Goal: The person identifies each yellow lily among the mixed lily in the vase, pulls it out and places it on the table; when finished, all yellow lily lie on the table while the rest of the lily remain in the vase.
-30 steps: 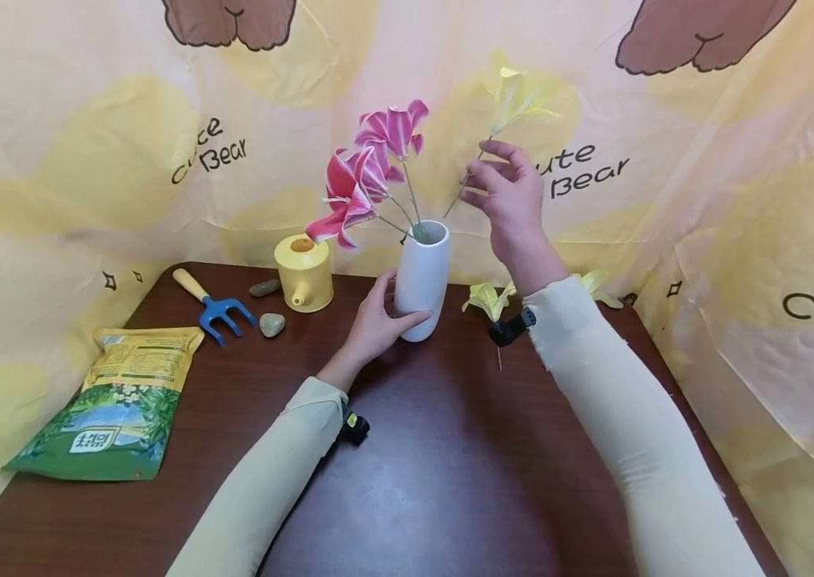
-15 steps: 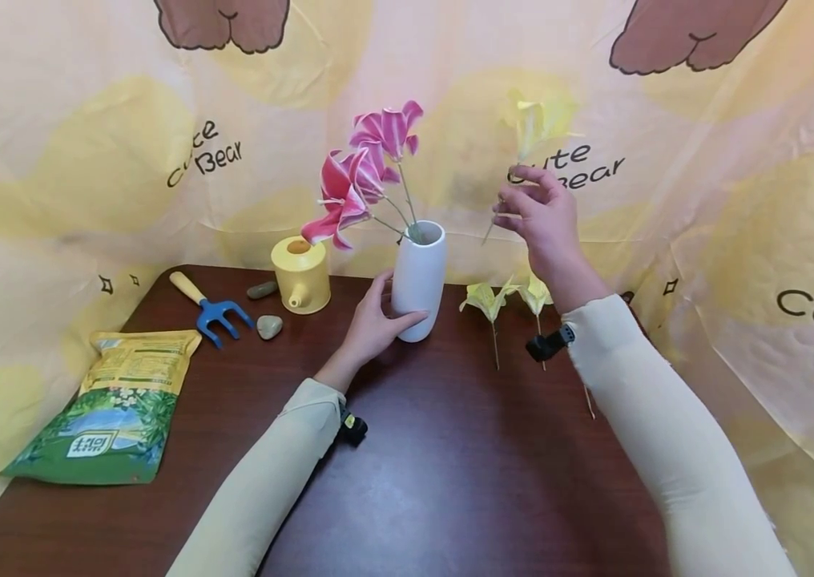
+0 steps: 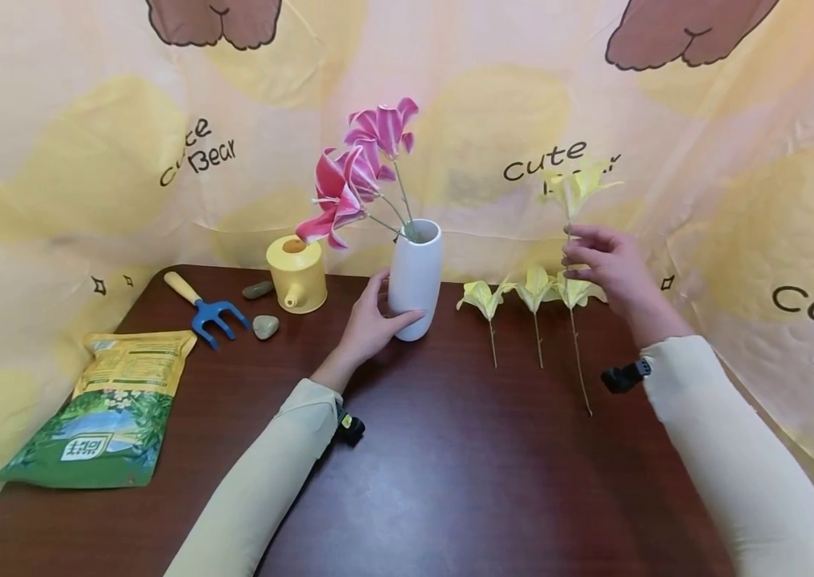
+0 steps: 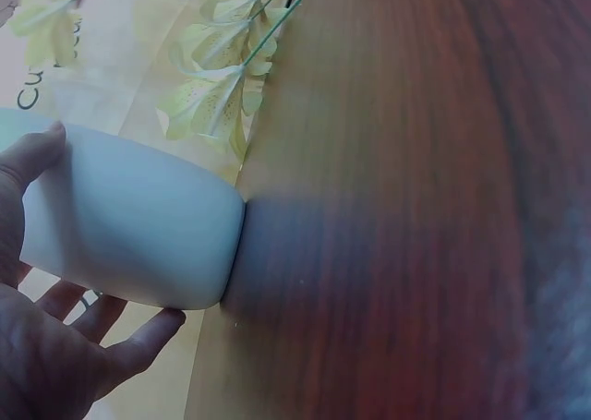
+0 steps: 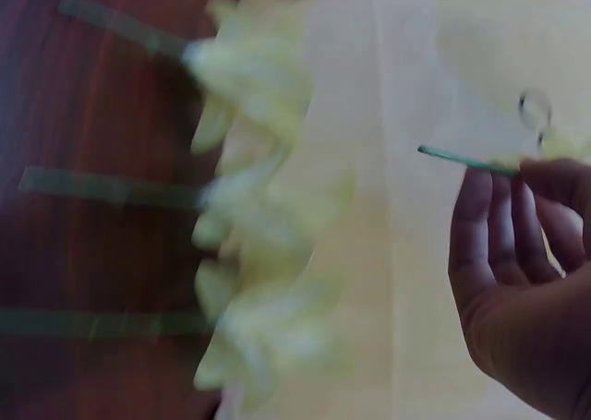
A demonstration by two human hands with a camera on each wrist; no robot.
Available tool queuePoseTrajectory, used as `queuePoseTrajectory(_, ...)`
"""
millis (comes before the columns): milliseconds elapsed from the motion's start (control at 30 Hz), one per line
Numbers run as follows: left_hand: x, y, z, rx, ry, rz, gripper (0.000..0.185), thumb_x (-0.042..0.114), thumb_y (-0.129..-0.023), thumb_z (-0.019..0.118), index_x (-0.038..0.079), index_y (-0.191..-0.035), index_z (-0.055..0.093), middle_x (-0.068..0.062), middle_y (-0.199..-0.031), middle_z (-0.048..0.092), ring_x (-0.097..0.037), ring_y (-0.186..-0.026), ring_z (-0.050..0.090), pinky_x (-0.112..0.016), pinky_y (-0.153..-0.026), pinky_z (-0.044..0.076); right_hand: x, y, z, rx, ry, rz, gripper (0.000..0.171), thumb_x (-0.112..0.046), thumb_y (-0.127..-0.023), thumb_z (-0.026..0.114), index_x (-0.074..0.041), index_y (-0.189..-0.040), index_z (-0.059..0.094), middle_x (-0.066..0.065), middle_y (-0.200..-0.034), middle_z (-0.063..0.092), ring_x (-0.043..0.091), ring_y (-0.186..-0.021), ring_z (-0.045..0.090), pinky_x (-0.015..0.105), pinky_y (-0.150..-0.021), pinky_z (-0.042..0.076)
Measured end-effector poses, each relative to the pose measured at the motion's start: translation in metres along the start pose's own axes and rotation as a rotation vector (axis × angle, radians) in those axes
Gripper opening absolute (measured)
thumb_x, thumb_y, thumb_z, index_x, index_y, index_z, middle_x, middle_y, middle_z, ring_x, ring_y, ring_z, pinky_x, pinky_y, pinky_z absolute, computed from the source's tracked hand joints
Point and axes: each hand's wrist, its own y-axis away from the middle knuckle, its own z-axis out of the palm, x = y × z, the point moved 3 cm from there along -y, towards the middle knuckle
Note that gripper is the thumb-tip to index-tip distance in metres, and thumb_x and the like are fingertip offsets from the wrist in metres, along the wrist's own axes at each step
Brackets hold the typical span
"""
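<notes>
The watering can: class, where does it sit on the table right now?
In the head view the yellow watering can stands at the back left of the table, just left of the white vase, with two stones beside it.

Even, bright, diffuse light is filling the scene; no single source is showing. The dark table (image 3: 450, 481) is carrying a soft pale sheen near its middle rather than hard glare. Shadows are lying faint and short under the white vase (image 3: 414, 280) and the sleeves. The head view is staying sharp at centre, while the printed backdrop (image 3: 90, 160) is bowing outward at the edges from wide-angle distortion. The left wrist view is reading soft: wood grain is smearing and a bluish cast is tinting the vase (image 4: 129, 226). The right wrist view is suffering the heaviest blur: the yellow flowers (image 5: 259, 254) are streaking into pale smudges, and the right hand (image 5: 522, 291) is only moderately defined.
</notes>
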Motion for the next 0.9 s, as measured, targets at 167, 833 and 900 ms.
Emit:
queuePoseTrajectory(167,-0.001,0.0,0.0,0.002,0.001,0.0,0.096,0.036,-0.091,0.096,0.021,-0.168,0.042,-0.017,-0.161,0.058,-0.044,-0.149,0.059,-0.065,-0.126,0.05,0.02,0.011,-0.041,-0.025,0.208,0.077,0.029,-0.006,-0.11,0.07,-0.033,-0.115,0.078,-0.015,-0.103,0.075,0.003,-0.087,0.077,0.023,-0.076,0.067)
queuePoseTrajectory(833,-0.002,-0.002,0.0,0.0,-0.014,0.0,0.096,0.039,-0.09,0.097,0.023,-0.167,0.042,-0.016,-0.161,0.059,-0.041,-0.149,0.061,-0.063,-0.125,0.051,0.079,0.056,-0.129,0.069,0.144,0.226,0.048,0.004,-0.111,0.058,-0.037,-0.096,0.079,-0.012,-0.083,0.08,0.004,-0.073,0.078,0.021,-0.07,0.067)
queuePoseTrajectory(900,-0.002,-0.001,0.0,-0.001,-0.016,0.0,0.096,0.039,-0.09,0.097,0.023,-0.167,0.042,-0.015,-0.161,0.059,-0.04,-0.148,0.061,-0.062,-0.125,0.051,0.085,0.057,-0.132,0.058,0.164,0.242,0.05,0.005,-0.111,0.056,-0.038,-0.095,0.078,-0.011,-0.083,0.08,0.004,-0.074,0.077,0.022,-0.071,0.068)
